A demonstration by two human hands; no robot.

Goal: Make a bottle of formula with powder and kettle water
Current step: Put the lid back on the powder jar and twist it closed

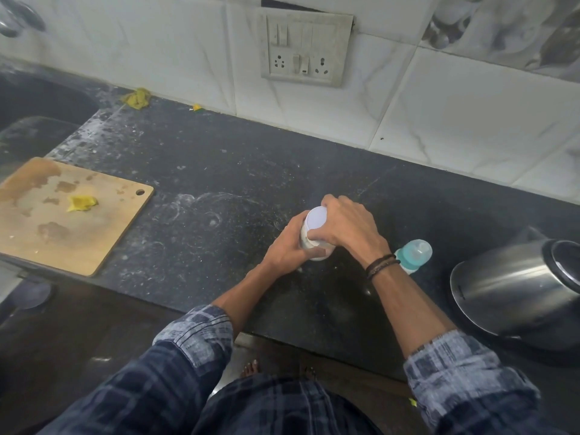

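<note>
Head view suggests the opening step: left hand (290, 246) grips the white powder jar (306, 239) on the counter (219, 171), and right hand (348, 229) clasps its lid (316, 218). The next move is probably to twist it off; baby bottle (414, 255) and kettle (514, 287) stand just right.

Glossy steel kettle (514, 287), speckled polished stone counter (238, 171), stained matt wooden board (62, 211), perhaps plastic bottle (414, 255).

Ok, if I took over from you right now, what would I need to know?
Left hand grips the white jar; right hand grips its lid, which is on.
Baby bottle stands right of the jar, top on; steel kettle sits further right on the counter.
Done: nothing visible yet.
Left: open jar and bottle, add powder, pour kettle water, close, shake.
</note>
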